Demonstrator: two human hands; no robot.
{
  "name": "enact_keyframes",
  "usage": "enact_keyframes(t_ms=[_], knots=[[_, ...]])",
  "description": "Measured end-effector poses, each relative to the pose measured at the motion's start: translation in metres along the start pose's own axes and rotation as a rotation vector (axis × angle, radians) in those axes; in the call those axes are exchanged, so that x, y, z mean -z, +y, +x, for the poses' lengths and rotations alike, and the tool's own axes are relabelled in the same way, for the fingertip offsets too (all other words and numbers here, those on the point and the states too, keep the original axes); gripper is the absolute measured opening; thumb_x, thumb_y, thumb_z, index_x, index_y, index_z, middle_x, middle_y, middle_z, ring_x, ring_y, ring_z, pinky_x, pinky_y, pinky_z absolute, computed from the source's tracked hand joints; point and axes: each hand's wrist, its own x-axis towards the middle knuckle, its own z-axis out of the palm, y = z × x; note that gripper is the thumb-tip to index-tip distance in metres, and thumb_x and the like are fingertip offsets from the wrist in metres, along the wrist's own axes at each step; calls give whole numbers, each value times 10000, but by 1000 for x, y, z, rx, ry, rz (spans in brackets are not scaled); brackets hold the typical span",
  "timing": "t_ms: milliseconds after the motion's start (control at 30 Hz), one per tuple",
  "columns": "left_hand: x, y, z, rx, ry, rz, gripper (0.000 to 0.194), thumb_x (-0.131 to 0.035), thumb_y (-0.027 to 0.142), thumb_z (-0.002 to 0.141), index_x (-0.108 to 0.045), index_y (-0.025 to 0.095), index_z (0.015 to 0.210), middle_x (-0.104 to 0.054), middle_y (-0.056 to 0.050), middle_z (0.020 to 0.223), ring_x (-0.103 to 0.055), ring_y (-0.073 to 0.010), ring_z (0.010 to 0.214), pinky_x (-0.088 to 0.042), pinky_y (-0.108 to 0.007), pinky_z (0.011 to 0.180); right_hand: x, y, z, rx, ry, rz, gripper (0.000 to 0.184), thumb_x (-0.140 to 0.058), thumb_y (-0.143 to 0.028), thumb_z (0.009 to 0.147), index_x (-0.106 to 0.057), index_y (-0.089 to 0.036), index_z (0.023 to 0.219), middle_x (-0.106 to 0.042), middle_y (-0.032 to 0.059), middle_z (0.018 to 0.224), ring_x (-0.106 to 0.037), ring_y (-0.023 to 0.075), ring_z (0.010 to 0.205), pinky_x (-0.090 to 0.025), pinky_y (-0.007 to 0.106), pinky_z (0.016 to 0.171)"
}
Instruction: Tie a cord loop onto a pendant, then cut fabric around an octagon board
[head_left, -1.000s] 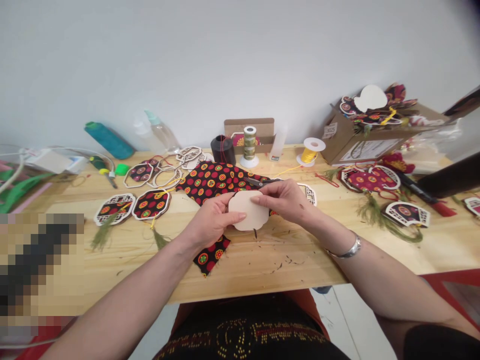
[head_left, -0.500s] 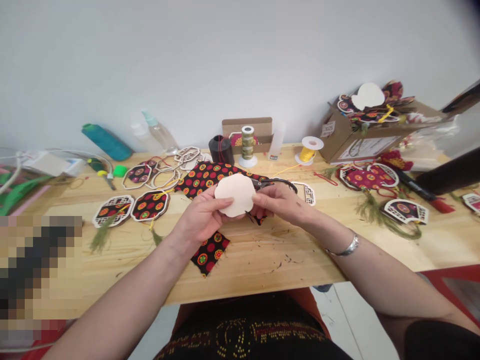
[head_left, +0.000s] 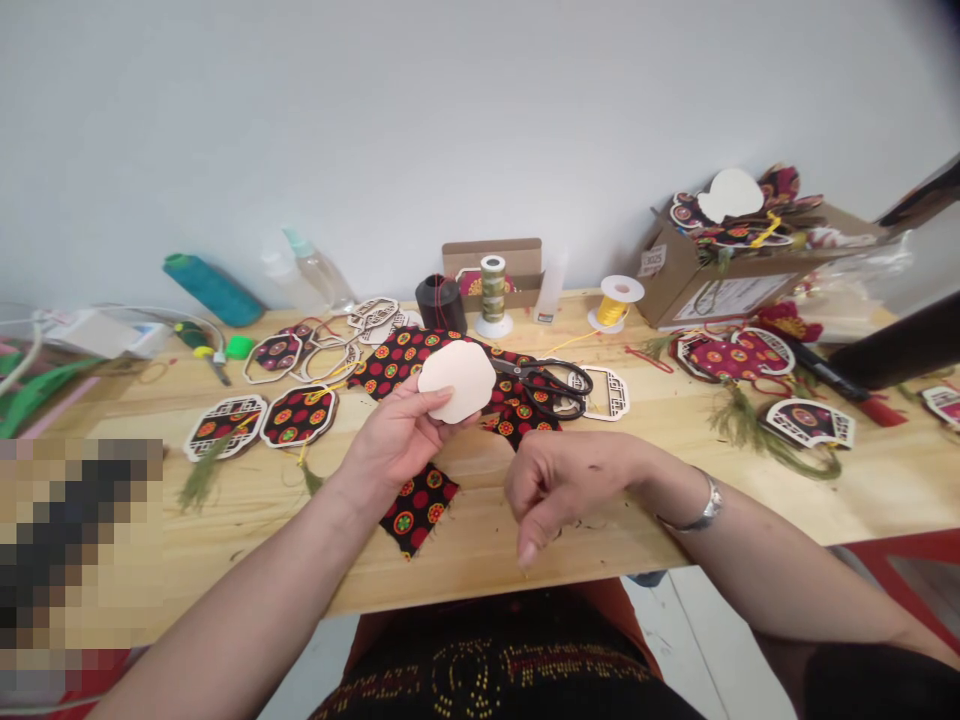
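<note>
My left hand (head_left: 401,430) grips a cream-coloured, scallop-edged flat piece (head_left: 456,382), thumb on its face and fingers behind. Lower and to the right, my right hand (head_left: 559,490) is closed, its fingers curled and its thumb pointing down near the table's front edge. Whatever it may hold is hidden. Black-handled scissors (head_left: 551,385) lie on a large patterned black-and-red cloth (head_left: 405,350) behind my hands. A smaller cut scrap of the same cloth (head_left: 421,508) lies below my left hand.
Finished tasselled ornaments (head_left: 300,414) lie at left, with more at right beside a full cardboard box (head_left: 720,280). Along the wall stand a black thread spool (head_left: 440,305), a green-gold spool (head_left: 493,290), a yellow cord reel (head_left: 619,300) and a spray bottle (head_left: 319,270).
My right hand has let go of the cream piece's edge and moved down toward me, its fingers curling in. The left hand keeps the piece, now slightly turned and farther left.
</note>
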Motion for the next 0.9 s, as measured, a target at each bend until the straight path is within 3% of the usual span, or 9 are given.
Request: enact_keyframes(t_ms=[67, 133, 233, 300, 433, 633, 900], knots=[[1, 1, 1, 32, 10, -23, 632, -579, -8, 771, -508, 256, 1341, -747, -63, 1044, -724, -157, 760, -602, -211, 625, 0, -1, 1, 43, 62, -62, 85, -668, -185, 803, -747, -182, 835, -659, -11, 739, -547, 74, 625, -413, 194, 590], [1, 3, 1, 66, 38, -42, 627, -555, -14, 783, -501, 258, 1346, -751, -53, 1014, -716, -138, 712, -596, -197, 613, 1, 0, 2, -1, 193, -101, 171, -634, -168, 821, -735, -182, 958, -656, -15, 709, -552, 77, 604, -425, 197, 583], [-2, 4, 0, 106, 79, -70, 610, -528, -16, 798, -497, 246, 1348, -754, -43, 958, -708, -135, 692, -597, -203, 618, 6, 6, 3, -142, 440, -74, 184, -622, -283, 850, -712, -140, 777, -564, -45, 503, -449, 53, 438, -365, 189, 463], [-3, 5, -1, 122, 85, -91, 597, -510, -19, 807, -496, 231, 1348, -755, -40, 908, -706, -137, 676, -599, -205, 603, 10, 11, 3, -165, 599, 35, 274, -600, -327, 868, -666, -137, 681, -585, -29, 504, -469, 49, 429, -374, 186, 456], [-5, 6, -3, 141, 40, -117, 611, -483, -38, 811, -483, 236, 1357, -750, -29, 848, -707, -139, 648, -597, -204, 568, 16, 21, 7, -163, 798, 373, 297, -597, -410, 869, -669, -134, 790, -665, 11, 591, -561, 66, 456, -384, 174, 430], [-5, 6, -3, 168, -32, -103, 625, -488, -39, 802, -477, 236, 1363, -750, -26, 845, -705, -135, 638, -594, -197, 559, 18, 26, 11, -91, 857, 584, 449, -590, -542, 845, -706, -108, 841, -709, 63, 691, -604, 83, 505, -372, 176, 398], [-1, -2, -3, 152, -87, 32, 536, -593, -2, 748, -595, 196, 1246, -748, -85, 995, -722, -206, 799, -615, -253, 592, 15, 23, 11, -106, 801, 461, 484, -701, -589, 710, -676, -111, 638, -679, 43, 614, -574, 68, 470, -368, 172, 398]])
